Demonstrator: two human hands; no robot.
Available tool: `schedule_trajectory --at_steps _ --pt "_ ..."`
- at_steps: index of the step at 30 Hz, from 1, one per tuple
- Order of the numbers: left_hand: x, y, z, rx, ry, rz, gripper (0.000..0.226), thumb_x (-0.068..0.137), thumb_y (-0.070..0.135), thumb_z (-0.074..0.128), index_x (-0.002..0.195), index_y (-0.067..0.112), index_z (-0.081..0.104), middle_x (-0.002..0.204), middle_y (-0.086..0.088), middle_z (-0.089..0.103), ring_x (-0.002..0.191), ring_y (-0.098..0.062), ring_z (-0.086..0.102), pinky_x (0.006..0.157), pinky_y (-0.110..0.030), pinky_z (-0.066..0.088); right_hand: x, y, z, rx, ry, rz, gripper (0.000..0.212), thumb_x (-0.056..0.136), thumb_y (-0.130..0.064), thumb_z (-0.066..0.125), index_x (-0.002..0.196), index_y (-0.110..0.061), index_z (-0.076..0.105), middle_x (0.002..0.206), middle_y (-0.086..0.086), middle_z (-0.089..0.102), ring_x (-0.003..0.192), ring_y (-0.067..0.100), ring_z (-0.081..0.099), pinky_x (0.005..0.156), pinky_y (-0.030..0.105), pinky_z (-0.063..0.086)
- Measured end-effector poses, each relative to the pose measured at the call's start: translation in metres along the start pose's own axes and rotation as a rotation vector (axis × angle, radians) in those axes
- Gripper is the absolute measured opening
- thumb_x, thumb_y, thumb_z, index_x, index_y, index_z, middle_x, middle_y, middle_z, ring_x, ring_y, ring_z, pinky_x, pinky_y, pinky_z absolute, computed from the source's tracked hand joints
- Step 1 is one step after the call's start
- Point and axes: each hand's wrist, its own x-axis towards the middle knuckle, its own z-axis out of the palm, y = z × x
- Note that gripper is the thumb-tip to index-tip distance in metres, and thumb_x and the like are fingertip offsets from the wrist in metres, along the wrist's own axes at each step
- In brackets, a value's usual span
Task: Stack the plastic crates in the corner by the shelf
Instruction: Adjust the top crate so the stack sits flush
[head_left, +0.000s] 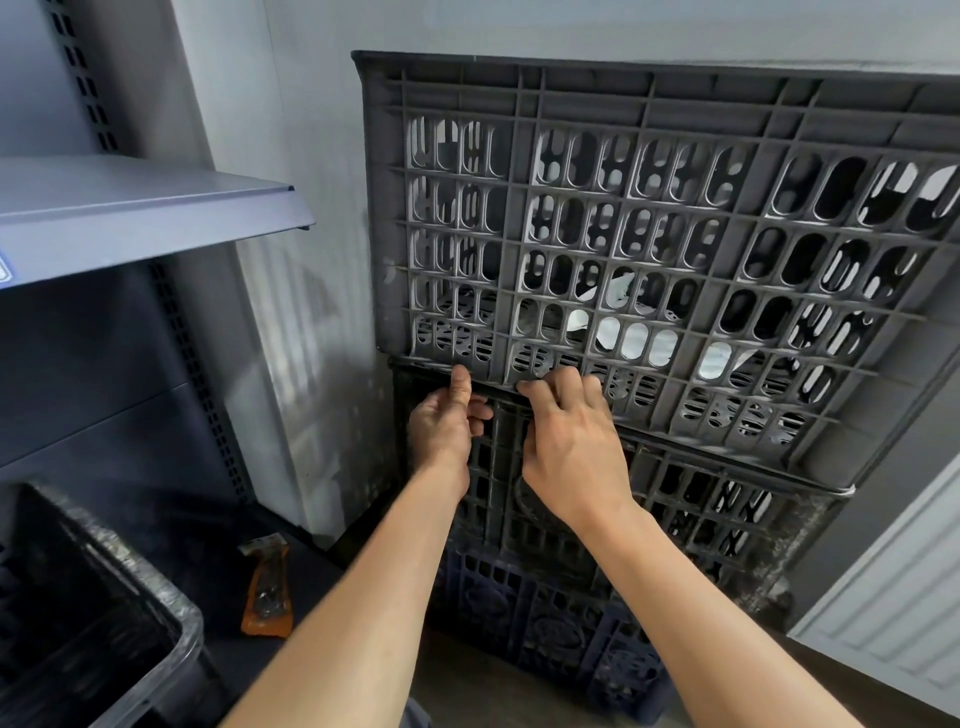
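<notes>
Crates stand stacked in the corner beside the shelf (140, 208). Left hand (444, 423) and right hand (571, 441), close together, grip the lower edge of the grey top crate (649, 234), which sits on a darker crate (701, 519) over a blue crate (545, 618).

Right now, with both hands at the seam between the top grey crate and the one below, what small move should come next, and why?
Probably nudge the top grey crate until it seats. Left hand and right hand grip its lower edge, and it looks skewed on the dark crate beneath.
</notes>
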Motion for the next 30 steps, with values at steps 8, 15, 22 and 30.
schedule_trajectory --at_steps 8,15,22,30 --pt "-0.003 0.010 -0.004 0.108 -0.059 -0.102 0.040 0.094 0.050 0.057 0.095 0.010 0.065 0.063 -0.002 0.069 0.050 -0.011 0.057 0.054 -0.026 0.048 -0.005 -0.001 -0.001 -0.013 -0.017 -0.002 0.052 0.073 -0.009 0.064 0.124 -0.010 0.056 0.109 0.007 0.044 0.099 0.025 0.037 0.092 0.037 0.043" --pt "-0.010 0.011 -0.003 0.240 -0.125 -0.077 0.041 0.094 0.048 0.058 0.099 0.008 0.065 0.067 -0.004 0.071 0.054 -0.013 0.060 0.054 -0.026 0.051 -0.010 0.001 -0.003 -0.007 -0.051 -0.026 0.059 0.075 -0.015 0.065 0.132 -0.010 0.051 0.115 0.006 0.044 0.105 0.025 0.038 0.098 0.035 0.041" --pt "-0.014 0.017 -0.004 0.265 -0.085 -0.022 0.030 0.094 0.039 0.063 0.085 0.010 0.066 0.065 -0.001 0.070 0.052 -0.012 0.058 0.055 -0.026 0.050 -0.010 0.000 -0.005 -0.035 -0.099 -0.054 0.064 0.077 -0.027 0.062 0.137 -0.011 0.044 0.122 0.006 0.041 0.109 0.026 0.036 0.101 0.035 0.039" --pt "-0.030 0.014 -0.015 0.357 -0.115 -0.055 0.031 0.094 0.043 0.061 0.095 0.012 0.067 0.070 -0.003 0.071 0.057 -0.013 0.060 0.061 -0.028 0.052 -0.031 -0.003 -0.009 -0.058 -0.122 -0.115 0.072 0.082 -0.025 0.059 0.147 -0.006 0.034 0.143 0.012 0.038 0.131 0.029 0.036 0.110 0.040 0.037"
